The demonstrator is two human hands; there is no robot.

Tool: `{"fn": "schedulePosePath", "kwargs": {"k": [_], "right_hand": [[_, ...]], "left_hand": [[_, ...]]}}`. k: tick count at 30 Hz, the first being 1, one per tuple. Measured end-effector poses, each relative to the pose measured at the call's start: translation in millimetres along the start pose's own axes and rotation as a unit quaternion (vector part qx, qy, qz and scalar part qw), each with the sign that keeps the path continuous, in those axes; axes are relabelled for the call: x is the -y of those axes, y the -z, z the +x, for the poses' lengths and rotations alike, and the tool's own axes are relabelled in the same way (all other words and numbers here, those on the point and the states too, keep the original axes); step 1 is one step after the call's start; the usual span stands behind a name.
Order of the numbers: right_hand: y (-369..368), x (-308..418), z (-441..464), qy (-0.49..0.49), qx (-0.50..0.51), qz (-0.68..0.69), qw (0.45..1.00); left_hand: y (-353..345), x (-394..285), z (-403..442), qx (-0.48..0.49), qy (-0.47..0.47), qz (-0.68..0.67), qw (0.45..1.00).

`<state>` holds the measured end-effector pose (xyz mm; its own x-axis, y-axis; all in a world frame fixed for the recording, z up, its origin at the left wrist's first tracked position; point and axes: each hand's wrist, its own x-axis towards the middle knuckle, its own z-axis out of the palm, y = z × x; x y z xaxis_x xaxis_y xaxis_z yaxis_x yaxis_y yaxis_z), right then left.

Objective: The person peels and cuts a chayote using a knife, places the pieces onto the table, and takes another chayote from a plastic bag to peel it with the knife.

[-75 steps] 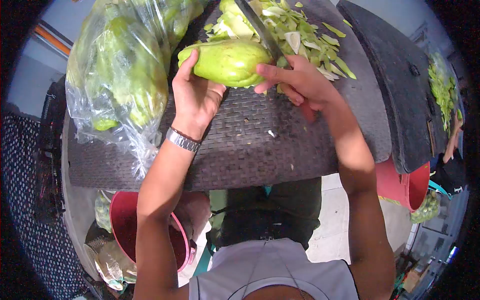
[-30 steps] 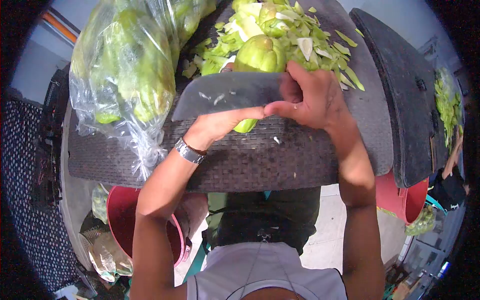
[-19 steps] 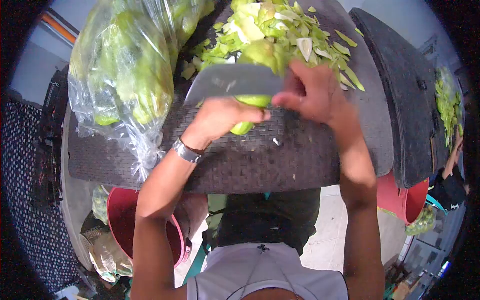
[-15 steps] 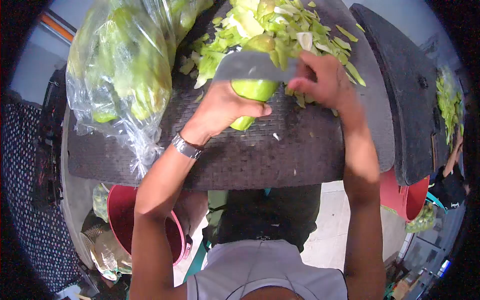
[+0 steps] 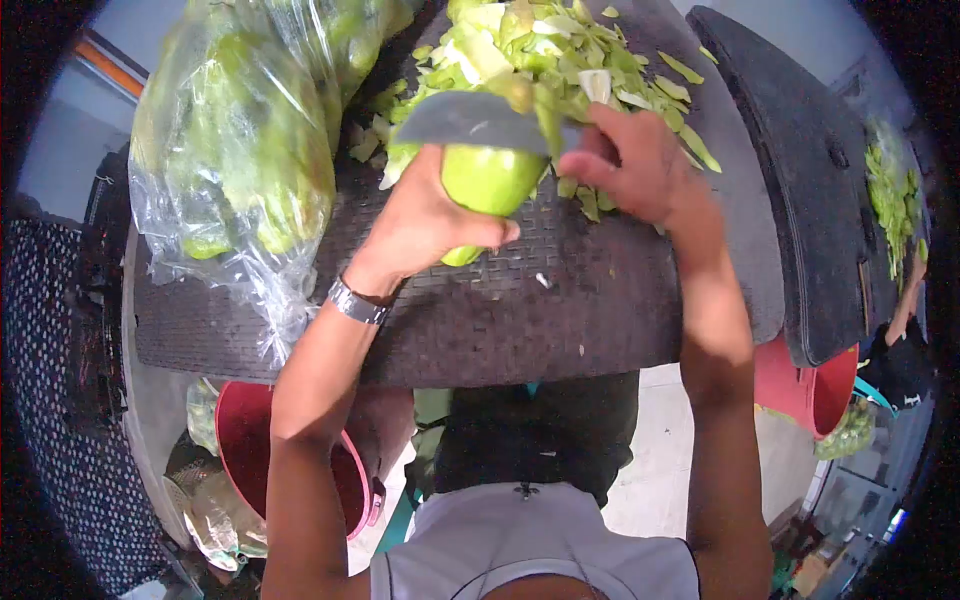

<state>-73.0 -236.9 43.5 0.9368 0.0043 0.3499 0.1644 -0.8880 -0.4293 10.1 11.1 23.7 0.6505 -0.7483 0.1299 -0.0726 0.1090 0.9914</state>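
Observation:
My left hand (image 5: 418, 222) wraps round a bright green mango (image 5: 487, 180), holding it tilted above the dark woven table top (image 5: 500, 320). My right hand (image 5: 642, 165) is closed on the handle of a broad grey knife (image 5: 470, 120). Its blade lies across the far end of the mango, and a strip of green peel (image 5: 548, 118) hangs by the blade near the handle. Just beyond both hands spreads a heap of green and white peelings (image 5: 510, 45). My left fingertips are hidden behind the fruit and blade.
A clear plastic bag of green fruit (image 5: 235, 150) stands at the left of the table. Red buckets (image 5: 235, 430) sit below, left and right. A dark chair-like panel (image 5: 790, 180) is at the right. Another person's arm (image 5: 908, 295) shows at the far right, near green pieces.
My left hand and the mango have shifted slightly left and toward me. The knife has moved left with them, its blade still across the fruit.

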Motion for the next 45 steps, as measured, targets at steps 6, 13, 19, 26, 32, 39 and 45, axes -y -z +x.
{"fn": "schedulePosePath", "kwargs": {"k": [6,13,19,26,32,39,45], "right_hand": [[2.8,-34.8,0.7,-0.025,-0.009,0.05,0.998],[-10.0,-17.7,4.7,-0.05,0.01,0.027,0.998],[-0.5,-57.3,1.0,-0.162,-0.054,0.116,0.978],[-13.5,-36.0,2.2,-0.184,-0.02,0.112,0.976],[-6.7,-28.1,2.4,-0.202,-0.018,0.163,0.966],[-6.9,-7.3,-4.1,-0.055,-0.049,0.114,0.991],[-10.9,32.5,-10.2,0.029,0.001,0.082,0.996]], "left_hand": [[-1.7,-0.2,-3.7,0.034,0.053,0.03,0.998],[2.3,19.1,0.3,0.032,0.028,0.14,0.989],[9.0,-4.5,3.9,0.025,0.041,-0.001,0.999],[21.1,5.2,-0.5,-0.012,0.073,-0.215,0.974],[29.2,15.8,-2.4,0.056,0.053,-0.361,0.929],[11.9,5.6,2.5,-0.092,-0.011,0.158,0.983],[13.0,15.7,-2.9,-0.085,-0.181,0.476,0.856]]}}
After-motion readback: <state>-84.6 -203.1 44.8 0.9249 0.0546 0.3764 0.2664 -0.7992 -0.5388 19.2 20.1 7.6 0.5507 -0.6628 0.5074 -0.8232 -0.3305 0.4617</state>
